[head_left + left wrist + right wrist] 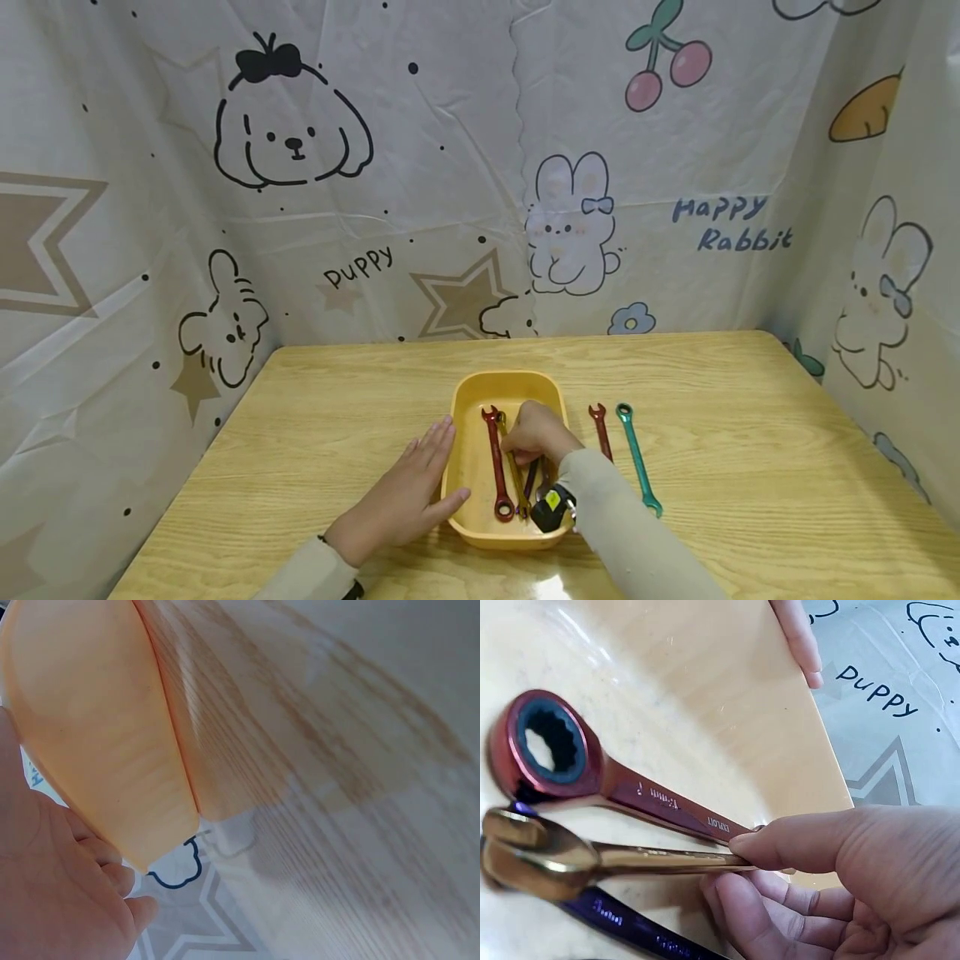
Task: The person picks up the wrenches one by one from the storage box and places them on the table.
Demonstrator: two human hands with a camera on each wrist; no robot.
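A yellow plastic tray (468, 467) stands on the table with several wrenches in it. My right hand (536, 432) reaches inside and pinches a gold wrench (667, 859) by its shaft between thumb and fingers. Beside that lies a red ratcheting wrench (497, 462), its ring end nearest me. A purple wrench (622, 919) shows under the gold one, partly hidden. My left hand (405, 487) has its fingers straight and touches the tray's left wall from outside; the left wrist view shows its palm against the tray.
Right of the tray, a second red wrench (600, 429) lies partly behind my right sleeve, and a teal ratcheting wrench (637, 458) lies farther right. A wrist camera (551, 508) sits on my right wrist. Printed cloth (450, 167) hangs around the wooden table (337, 400).
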